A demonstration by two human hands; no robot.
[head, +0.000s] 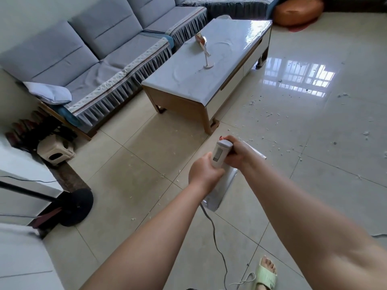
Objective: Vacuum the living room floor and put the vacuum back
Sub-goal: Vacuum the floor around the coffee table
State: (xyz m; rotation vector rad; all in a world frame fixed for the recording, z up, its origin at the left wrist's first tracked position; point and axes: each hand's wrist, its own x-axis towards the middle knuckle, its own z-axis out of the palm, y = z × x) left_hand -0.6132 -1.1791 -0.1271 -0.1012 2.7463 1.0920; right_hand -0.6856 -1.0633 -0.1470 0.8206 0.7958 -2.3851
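Note:
A white stick vacuum (221, 186) stands in front of me on the glossy tiled floor (303, 174). My left hand (204, 171) grips its handle from the near side, below the small grey display. My right hand (235, 150) grips the top of the handle from the far side. The vacuum's dark power cord (217, 239) trails from the body toward my feet. White scraps and fluff (270, 116) lie scattered over the tiles to the right of the coffee table. The vacuum's floor head is hidden behind my arms.
A white-topped wooden coffee table (182, 88) stands just ahead, with a grey sofa (88, 59) behind it at left. A beige stool (55, 150) and a black floor-lamp base (76, 207) sit at left. An orange beanbag (297, 11) is far back. My sandalled foot (267, 273) is at bottom.

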